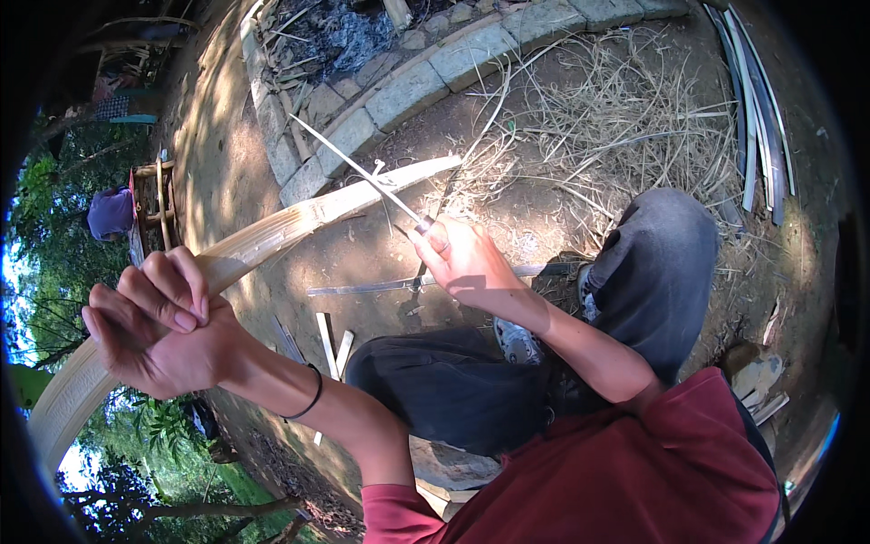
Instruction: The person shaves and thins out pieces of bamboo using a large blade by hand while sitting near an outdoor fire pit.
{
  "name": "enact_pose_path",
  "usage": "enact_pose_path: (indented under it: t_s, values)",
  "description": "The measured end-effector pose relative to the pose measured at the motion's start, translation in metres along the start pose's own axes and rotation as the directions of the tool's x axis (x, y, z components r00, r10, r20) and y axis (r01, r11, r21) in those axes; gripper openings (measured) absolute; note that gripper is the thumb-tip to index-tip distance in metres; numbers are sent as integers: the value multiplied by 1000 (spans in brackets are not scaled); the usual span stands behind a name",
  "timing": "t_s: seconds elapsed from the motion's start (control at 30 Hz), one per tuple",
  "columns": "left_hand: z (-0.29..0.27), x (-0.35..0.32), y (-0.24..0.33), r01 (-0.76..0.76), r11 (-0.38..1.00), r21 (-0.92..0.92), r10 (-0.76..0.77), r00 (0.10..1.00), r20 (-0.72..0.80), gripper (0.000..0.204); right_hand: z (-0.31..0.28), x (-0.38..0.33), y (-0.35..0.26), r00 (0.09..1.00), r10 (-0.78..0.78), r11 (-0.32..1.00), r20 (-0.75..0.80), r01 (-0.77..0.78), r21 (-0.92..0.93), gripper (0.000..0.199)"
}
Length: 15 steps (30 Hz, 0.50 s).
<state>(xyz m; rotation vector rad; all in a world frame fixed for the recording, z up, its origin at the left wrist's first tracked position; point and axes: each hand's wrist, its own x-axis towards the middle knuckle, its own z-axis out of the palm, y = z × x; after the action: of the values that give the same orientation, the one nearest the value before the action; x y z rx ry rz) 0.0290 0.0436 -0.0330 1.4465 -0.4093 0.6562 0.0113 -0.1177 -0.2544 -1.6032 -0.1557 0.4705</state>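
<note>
My left hand is closed around a long, pale strip of split bamboo, which slants from the lower left up to a tip in the middle of the view. In my right hand is a knife, gripped by its handle, with its long narrow blade pointing up and left. The blade crosses the bamboo near its far end. A small curled shaving stands beside the blade there. The knife's handle is mostly hidden by my fingers.
A heap of thin shavings covers the ground ahead, with long strips at the far right. A stone border rings ashes. A flat shiny strip and short pale pieces lie near my legs.
</note>
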Motion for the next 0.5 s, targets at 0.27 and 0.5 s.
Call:
enact_pose_path:
  t_s: [0.27,0.5]
  values:
    - [1,1,1,2,999,35,-2,1000,-9,41,-1,-24,-55,977,-180,981,111,187,-56,28]
    - [-3,0,0,1,1000,14,-1,1000,16,42,12,22,10,991,-133,985,-23,130,-111,25]
